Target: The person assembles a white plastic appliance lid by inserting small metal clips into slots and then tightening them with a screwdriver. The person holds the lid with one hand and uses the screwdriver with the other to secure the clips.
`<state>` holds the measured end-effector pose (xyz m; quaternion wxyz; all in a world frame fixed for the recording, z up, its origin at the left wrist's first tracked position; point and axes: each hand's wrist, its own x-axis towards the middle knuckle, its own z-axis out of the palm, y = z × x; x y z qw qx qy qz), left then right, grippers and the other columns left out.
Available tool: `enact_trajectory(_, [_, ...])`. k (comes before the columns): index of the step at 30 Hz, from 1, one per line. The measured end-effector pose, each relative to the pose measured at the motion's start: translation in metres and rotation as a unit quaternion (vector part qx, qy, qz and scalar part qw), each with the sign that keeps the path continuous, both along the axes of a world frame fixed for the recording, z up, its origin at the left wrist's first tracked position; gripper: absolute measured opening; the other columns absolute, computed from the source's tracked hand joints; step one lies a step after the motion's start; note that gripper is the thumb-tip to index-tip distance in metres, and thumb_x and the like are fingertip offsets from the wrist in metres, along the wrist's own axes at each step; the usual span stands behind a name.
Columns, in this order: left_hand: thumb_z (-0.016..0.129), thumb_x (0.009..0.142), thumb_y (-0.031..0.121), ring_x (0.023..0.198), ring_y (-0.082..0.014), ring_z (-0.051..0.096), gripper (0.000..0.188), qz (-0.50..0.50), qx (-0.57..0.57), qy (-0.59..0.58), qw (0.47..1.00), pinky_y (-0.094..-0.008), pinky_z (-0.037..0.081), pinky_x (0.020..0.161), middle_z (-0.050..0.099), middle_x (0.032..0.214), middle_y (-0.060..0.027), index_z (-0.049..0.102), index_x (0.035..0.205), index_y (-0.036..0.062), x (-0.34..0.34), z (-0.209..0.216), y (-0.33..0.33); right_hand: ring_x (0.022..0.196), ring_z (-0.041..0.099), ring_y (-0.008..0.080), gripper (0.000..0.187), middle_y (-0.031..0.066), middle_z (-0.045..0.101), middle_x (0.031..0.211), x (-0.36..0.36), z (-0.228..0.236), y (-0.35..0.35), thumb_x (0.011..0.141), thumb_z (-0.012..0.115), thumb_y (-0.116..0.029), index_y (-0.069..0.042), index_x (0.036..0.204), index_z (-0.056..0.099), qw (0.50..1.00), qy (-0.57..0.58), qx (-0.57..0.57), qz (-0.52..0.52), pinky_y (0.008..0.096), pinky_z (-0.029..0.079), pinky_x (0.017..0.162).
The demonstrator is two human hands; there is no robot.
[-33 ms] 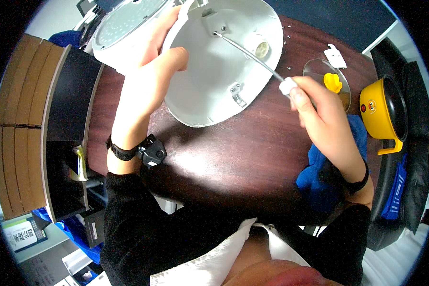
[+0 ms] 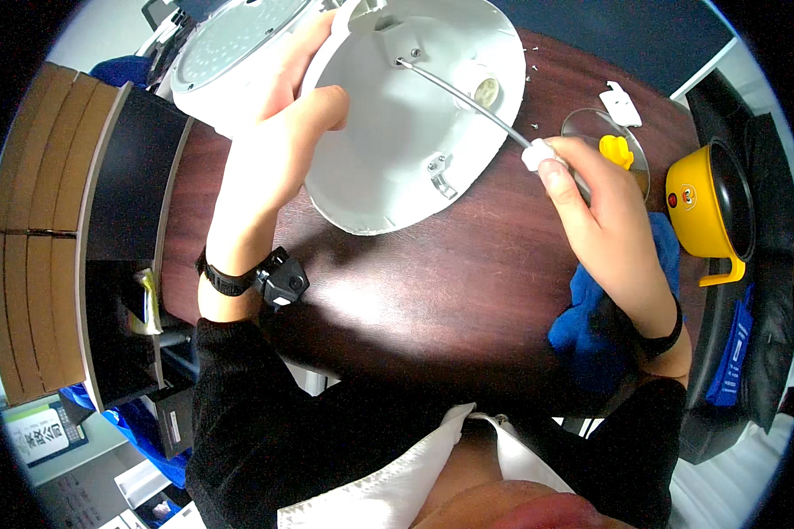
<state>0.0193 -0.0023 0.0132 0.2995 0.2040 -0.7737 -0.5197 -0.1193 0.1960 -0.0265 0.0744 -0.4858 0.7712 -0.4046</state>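
Note:
A large white plastic shell [image 2: 375, 159] of an appliance lies tilted with its hollow inside facing me. My left hand [image 2: 295, 119] is closed on the shell's left edge, thumb inside and fingers partly hidden behind the rim. In my right hand [image 2: 600, 198] is a screwdriver [image 2: 537, 155] with a white handle collar and a long metal shaft. Its tip reaches a screw hole in the upper part of the shell. A second hole, a round socket-like part [image 2: 483, 88] and a small metal clip [image 2: 440, 176] also show inside the shell.
Behind my left hand stands a white body with a grey-green round top [image 2: 238, 40]. Several small screws [image 2: 535, 126] lie right of the shell. Farther right are a glass lid [image 2: 582, 128] with a yellow knob, a white plastic piece [image 2: 621, 104], a yellow pot [image 2: 699, 198] and a blue cloth [image 2: 582, 300].
My right hand and the screwdriver handle have shifted very slightly to the right. The tip stays at the same hole; my left hand and the shell look unmoved.

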Motion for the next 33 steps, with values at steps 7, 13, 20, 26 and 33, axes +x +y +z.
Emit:
enact_trajectory(7, [0.046, 0.066, 0.007, 0.104, -0.0199, 0.048, 0.059, -0.069, -0.093, -0.008, 0.993, -0.0264, 0.034, 0.09, 0.052, 0.114, -0.0133, 0.043, 0.125, -0.0017, 0.002, -0.011, -0.016, 0.068, 0.057, 0.0301, 0.02, 0.0104, 0.057, 0.077, 0.0, 0.013, 0.006, 0.079, 0.062, -0.024, -0.007, 0.091, 0.059, 0.97, 0.237, -0.015, -0.055, 0.0371, 0.044, 0.058])
enact_trajectory(13, [0.052, 0.071, 0.01, 0.1, -0.0226, 0.053, 0.051, -0.138, -0.15, -0.019, 0.979, -0.0303, 0.039, 0.089, 0.057, 0.106, -0.0149, 0.046, 0.12, -0.0017, -0.001, -0.008, -0.013, 0.067, 0.056, 0.0304, 0.022, 0.0095, 0.056, 0.077, 0.001, 0.014, 0.011, 0.079, 0.061, -0.027, -0.008, 0.09, 0.059, 0.958, 0.281, -0.002, -0.064, 0.0386, 0.044, 0.057])
enact_trajectory(20, [0.049, 0.069, 0.008, 0.098, -0.0213, 0.053, 0.051, -0.159, -0.153, -0.012, 0.975, -0.0292, 0.039, 0.087, 0.058, 0.103, -0.0154, 0.046, 0.119, -0.0035, 0.0, -0.008, -0.01, 0.057, 0.056, 0.0322, 0.022, 0.0149, 0.058, 0.073, 0.005, 0.001, 0.008, 0.086, 0.054, -0.024, -0.002, 0.084, 0.054, 0.992, 0.123, 0.015, 0.01, 0.0386, 0.044, 0.051])
enact_trajectory(26, [0.049, 0.068, 0.007, 0.096, -0.0197, 0.053, 0.053, -0.136, -0.147, -0.022, 0.979, -0.0287, 0.039, 0.086, 0.058, 0.102, -0.0145, 0.046, 0.119, -0.0039, 0.001, -0.01, -0.009, 0.036, 0.039, 0.0061, 0.032, 0.0014, 0.045, 0.058, 0.021, 0.0, 0.007, 0.096, 0.032, -0.03, -0.002, 0.093, 0.048, 0.908, -0.392, 0.097, 0.107, 0.0177, 0.031, 0.032])
enact_trajectory(33, [0.048, 0.068, 0.006, 0.097, -0.0177, 0.051, 0.055, -0.143, -0.093, -0.017, 0.985, -0.0272, 0.039, 0.086, 0.056, 0.104, -0.0126, 0.044, 0.121, -0.0052, 0.0, -0.005, -0.004, 0.032, 0.037, 0.0081, 0.039, 0.0035, 0.046, 0.058, 0.016, -0.001, 0.003, 0.096, 0.029, -0.036, -0.002, 0.093, 0.048, 0.666, -0.731, 0.067, 0.137, 0.0207, 0.03, 0.028])
